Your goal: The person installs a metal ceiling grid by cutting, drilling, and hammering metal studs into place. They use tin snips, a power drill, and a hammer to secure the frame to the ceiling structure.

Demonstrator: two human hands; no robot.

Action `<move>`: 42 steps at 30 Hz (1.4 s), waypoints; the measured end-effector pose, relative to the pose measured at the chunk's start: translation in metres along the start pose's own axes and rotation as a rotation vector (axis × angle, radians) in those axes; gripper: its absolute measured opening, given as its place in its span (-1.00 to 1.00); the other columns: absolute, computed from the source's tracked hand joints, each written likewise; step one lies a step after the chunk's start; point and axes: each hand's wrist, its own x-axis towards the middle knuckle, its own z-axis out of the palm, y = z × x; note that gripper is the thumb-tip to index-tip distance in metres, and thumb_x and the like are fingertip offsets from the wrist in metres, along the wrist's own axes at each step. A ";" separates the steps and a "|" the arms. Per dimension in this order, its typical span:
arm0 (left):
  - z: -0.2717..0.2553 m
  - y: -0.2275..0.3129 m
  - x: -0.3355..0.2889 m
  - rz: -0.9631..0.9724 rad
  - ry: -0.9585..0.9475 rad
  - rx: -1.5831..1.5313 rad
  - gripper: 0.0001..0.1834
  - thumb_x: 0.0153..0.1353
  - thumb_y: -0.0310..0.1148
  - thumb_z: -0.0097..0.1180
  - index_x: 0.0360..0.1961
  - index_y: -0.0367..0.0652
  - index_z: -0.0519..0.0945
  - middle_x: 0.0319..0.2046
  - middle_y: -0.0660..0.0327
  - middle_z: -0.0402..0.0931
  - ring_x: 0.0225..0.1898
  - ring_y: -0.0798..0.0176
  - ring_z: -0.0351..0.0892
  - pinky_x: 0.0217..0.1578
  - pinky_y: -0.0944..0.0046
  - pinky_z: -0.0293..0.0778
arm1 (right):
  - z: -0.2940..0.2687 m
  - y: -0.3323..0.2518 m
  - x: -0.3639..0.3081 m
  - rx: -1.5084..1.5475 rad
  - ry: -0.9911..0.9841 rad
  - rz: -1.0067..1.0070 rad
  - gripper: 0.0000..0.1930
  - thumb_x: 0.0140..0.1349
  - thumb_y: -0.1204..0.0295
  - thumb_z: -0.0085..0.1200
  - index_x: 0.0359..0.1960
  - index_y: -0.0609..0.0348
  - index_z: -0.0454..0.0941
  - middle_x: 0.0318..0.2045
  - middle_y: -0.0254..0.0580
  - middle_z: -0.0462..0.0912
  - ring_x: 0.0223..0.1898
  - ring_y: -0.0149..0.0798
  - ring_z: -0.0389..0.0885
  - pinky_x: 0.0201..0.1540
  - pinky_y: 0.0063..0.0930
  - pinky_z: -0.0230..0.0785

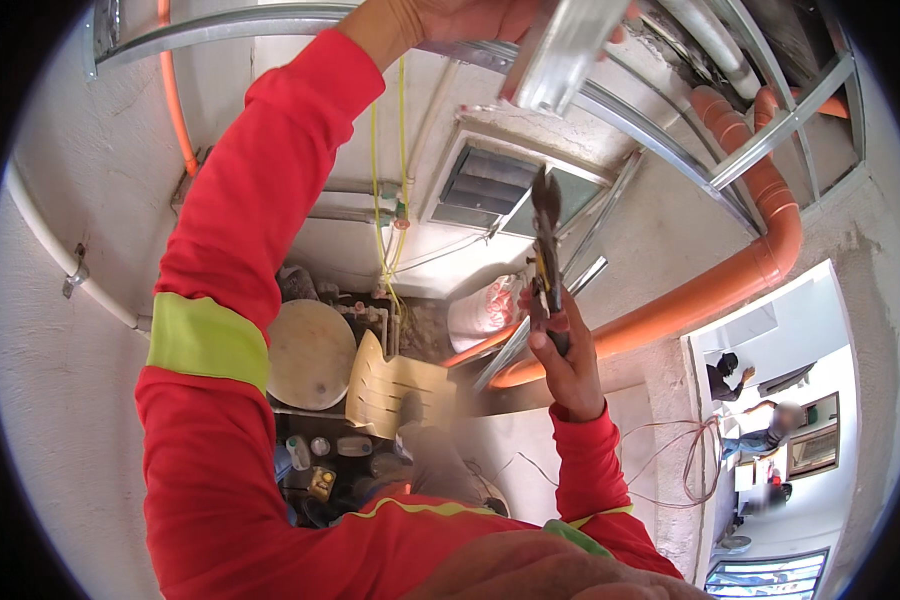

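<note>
My left hand [470, 18] is raised at the top edge, partly cut off by the frame. Its fingers wrap round a short shiny metal channel [570, 55], with fingertips showing on the far side. This piece hangs in front of the metal ceiling frame [660, 145]; whether it touches the frame I cannot tell. Lower and to the right, my right hand [572, 372] is closed round the handles of a pair of tin snips [546, 235]. Their dark blades point upward, below the channel and apart from it.
A thick orange pipe [670, 310] bends along the right wall. Yellow cords [377, 150] hang near a louvred window [485, 185]. Below stand a round pale lid [312, 355], a yellowish slotted panel [395, 385] and a filled sack [485, 312]. People are visible through the doorway [686, 400].
</note>
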 end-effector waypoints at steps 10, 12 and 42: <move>-0.007 -0.014 -0.012 -0.017 0.207 0.096 -0.50 0.52 -0.04 0.03 0.21 -0.25 0.50 -0.01 0.14 0.66 0.02 0.19 0.69 0.03 0.17 0.64 | -0.016 -0.054 0.045 -0.434 -0.009 -0.136 -0.35 0.38 0.34 0.23 0.39 0.42 0.29 -0.15 -0.35 0.47 -0.24 -0.49 0.37 -0.14 -0.63 0.30; -0.005 -0.013 -0.012 -0.010 0.191 0.086 -0.50 0.52 -0.05 0.03 0.22 -0.25 0.48 -0.02 0.11 0.66 0.03 0.13 0.70 0.02 0.13 0.65 | -0.015 -0.061 0.049 -0.528 0.038 -0.129 -0.37 0.38 0.28 0.24 0.35 0.41 0.33 -0.18 -0.37 0.47 -0.31 -0.50 0.34 -0.20 -0.60 0.30; 0.006 -0.014 -0.017 0.096 0.387 0.439 -0.45 0.48 0.03 0.09 0.21 -0.22 0.53 -0.01 0.16 0.64 -0.07 0.27 0.67 -0.04 0.18 0.58 | 0.025 -0.177 0.059 -1.005 0.083 0.035 -0.37 0.41 -0.09 0.10 0.10 0.34 0.57 -0.48 -0.14 0.53 -0.40 -0.28 0.50 -0.23 -0.39 0.39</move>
